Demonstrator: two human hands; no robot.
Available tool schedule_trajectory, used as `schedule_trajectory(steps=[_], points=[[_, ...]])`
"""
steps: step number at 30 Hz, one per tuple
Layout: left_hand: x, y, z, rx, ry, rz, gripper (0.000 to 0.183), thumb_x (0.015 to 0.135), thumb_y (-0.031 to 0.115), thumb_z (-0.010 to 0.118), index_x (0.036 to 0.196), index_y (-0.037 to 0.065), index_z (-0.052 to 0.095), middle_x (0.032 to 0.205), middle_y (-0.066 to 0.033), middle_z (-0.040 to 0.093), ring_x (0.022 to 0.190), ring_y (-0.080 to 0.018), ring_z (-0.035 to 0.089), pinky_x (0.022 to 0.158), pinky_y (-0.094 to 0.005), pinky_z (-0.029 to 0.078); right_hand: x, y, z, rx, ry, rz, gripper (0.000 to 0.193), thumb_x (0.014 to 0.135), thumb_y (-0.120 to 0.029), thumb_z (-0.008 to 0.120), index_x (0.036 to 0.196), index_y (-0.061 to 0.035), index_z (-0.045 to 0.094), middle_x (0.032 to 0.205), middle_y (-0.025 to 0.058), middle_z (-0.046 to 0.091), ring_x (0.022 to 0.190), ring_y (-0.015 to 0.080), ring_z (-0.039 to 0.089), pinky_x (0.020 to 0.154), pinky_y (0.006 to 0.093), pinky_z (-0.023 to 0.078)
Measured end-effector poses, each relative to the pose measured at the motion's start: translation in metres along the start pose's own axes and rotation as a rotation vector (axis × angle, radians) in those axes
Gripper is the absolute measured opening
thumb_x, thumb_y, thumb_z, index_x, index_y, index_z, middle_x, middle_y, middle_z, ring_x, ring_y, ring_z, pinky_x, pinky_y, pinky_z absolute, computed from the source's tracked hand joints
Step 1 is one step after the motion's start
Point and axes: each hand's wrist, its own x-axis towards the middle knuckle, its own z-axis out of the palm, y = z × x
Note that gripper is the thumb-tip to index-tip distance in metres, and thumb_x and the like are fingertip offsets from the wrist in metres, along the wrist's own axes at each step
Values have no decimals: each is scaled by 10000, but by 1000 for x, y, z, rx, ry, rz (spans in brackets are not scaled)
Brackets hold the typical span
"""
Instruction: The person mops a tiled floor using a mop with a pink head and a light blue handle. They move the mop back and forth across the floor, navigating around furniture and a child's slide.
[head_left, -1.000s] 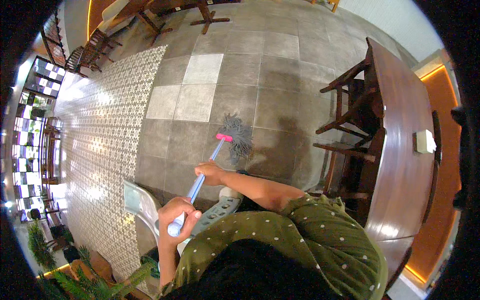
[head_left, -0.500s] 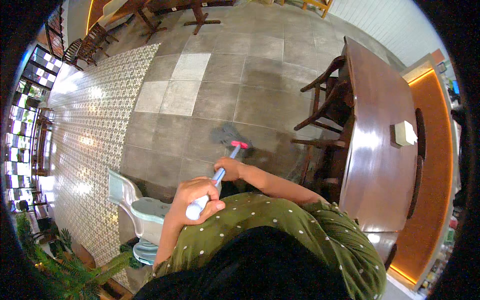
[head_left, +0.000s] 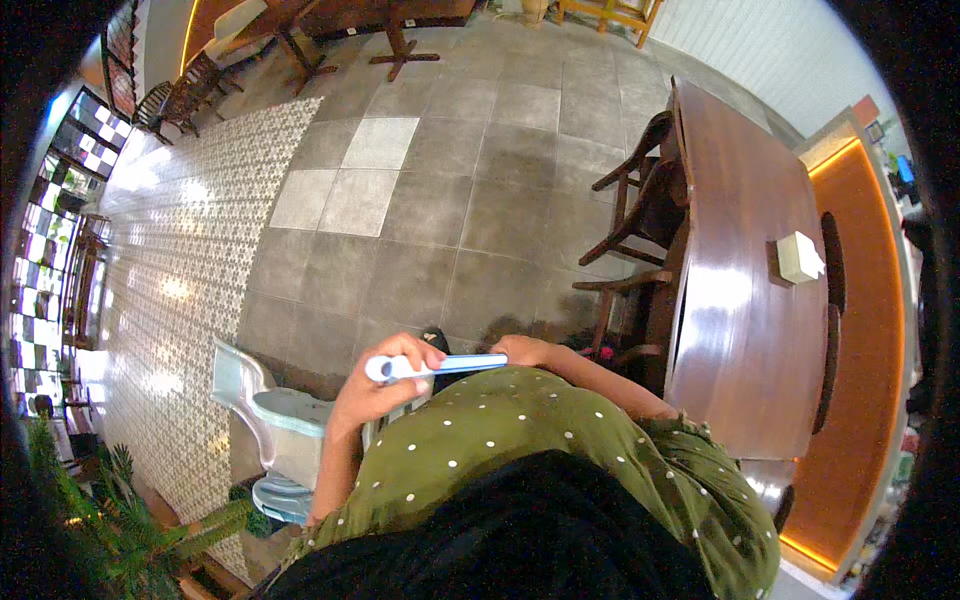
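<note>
A: Where is the mop handle (head_left: 470, 362), and how is it held?

B: It lies across the front of the person's body, almost level, in the near middle. The left hand (head_left: 362, 395) is wrapped around its top end, with the thumb along the near side. The right hand (head_left: 525, 350) seems closed around it further to the right, although its fingers are partly hidden.

A: How would such a handle behave?

B: I judge it light and stiff, not fragile. The surface looks smooth, so with wet palms it could become slippery. A good hold, I think, is one hand near the top end and the other well below.

A: And its look?

B: It is a slim, straight tube, white at the top, with blue along its length. The round end faces us. The mop head I cannot make out; a small pink spot (head_left: 606, 352) beside the right forearm may belong to it.

A: What is around?

B: Grey floor tiles (head_left: 420, 270) lie beyond the hands. Near on the left stands a pale plastic chair (head_left: 238, 372). On the right, a dark wooden chair (head_left: 625, 285) is beside a long wooden table (head_left: 740, 370), which carries a tissue box (head_left: 797, 259).
</note>
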Motion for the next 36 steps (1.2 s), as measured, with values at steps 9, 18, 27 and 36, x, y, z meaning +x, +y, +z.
schedule_trajectory(steps=[9,18,27,36], points=[[-46,31,-18,218,737,72,197,854,32,690,975,50,535,986,-123,644,969,-208,633,830,-337,513,70,-90,-51,304,64,-57,447,739,-405,831,772,-25,597,658,83,567,640,171,522,588,377,407],[-47,32,-88,487,699,-81,207,833,34,721,909,46,529,993,-115,638,906,-159,604,804,-301,495,176,-71,-2,140,234,-140,409,808,-354,758,1023,-49,591,919,165,591,889,342,581,775,436,455],[16,24,-148,158,160,63,227,885,132,643,724,27,523,734,-77,614,732,-194,605,953,-474,494,208,-35,-5,181,316,0,364,798,-373,748,885,-41,626,840,179,642,825,364,623,721,450,471],[64,13,-183,97,-168,42,242,912,185,657,758,37,542,718,-37,541,720,-131,511,711,-317,443,183,-28,-2,182,363,251,283,740,-349,743,797,-82,672,775,174,673,749,378,659,651,458,506]])
